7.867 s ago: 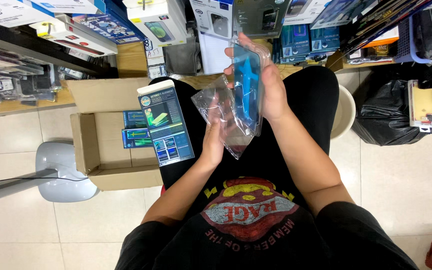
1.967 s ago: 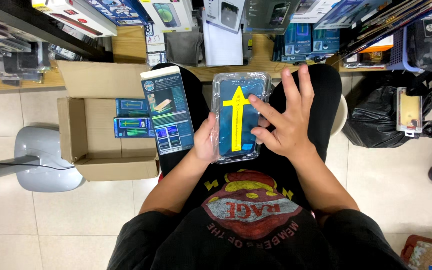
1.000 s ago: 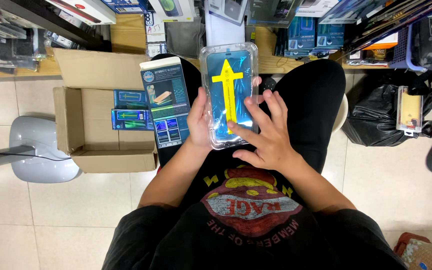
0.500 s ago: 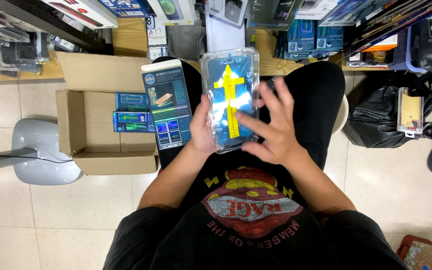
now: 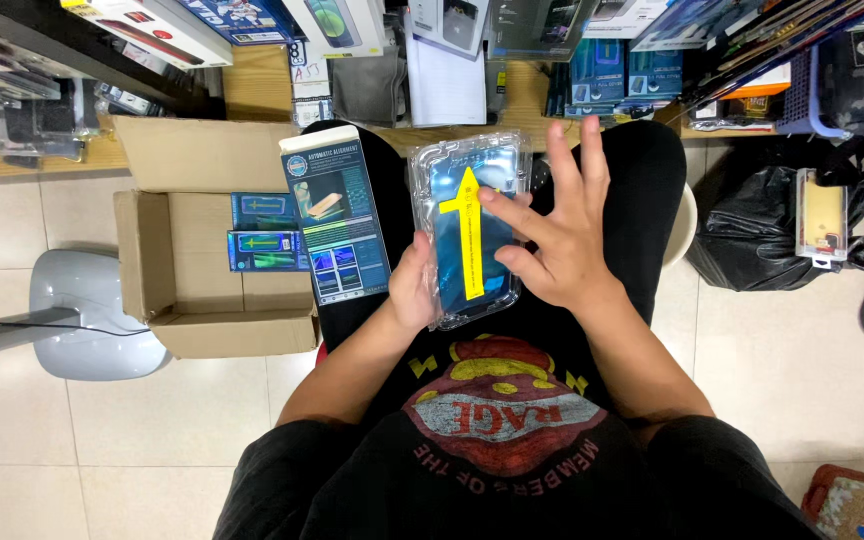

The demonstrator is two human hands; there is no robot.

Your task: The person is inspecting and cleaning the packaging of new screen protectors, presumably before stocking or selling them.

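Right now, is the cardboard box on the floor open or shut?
Open. The cardboard box has its flaps folded outward, and two small blue packages lie visible inside it, beside the person's left knee.

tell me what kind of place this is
Probably a phone-accessory shop or stockroom: boxed phone accessories crowd the wooden shelf, and an open brown cardboard carton holds small blue product boxes.
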